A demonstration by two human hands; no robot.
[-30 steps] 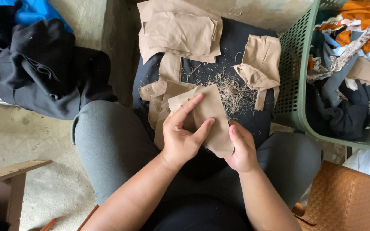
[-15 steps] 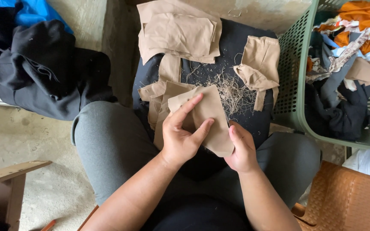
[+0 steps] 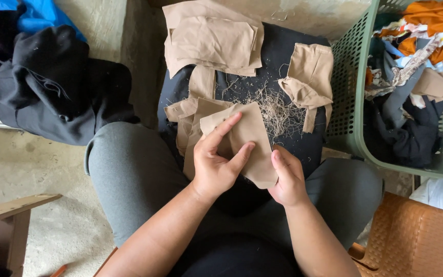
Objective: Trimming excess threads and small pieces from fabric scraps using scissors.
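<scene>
Hardly anything has changed from half a second ago: we keep the tan fabric piece (image 3: 249, 138) in the same spot over our lap. Our left hand (image 3: 216, 164) pinches its left edge, our right hand (image 3: 287, 177) grips its lower right corner, the loose thread pile (image 3: 275, 107) just beyond it.

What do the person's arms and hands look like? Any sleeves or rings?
Both forearms are bare, with no sleeves showing. The left hand and right hand wear no gloves; no rings, watch or bracelets are visible. The fingernails look short and unpainted.
</scene>
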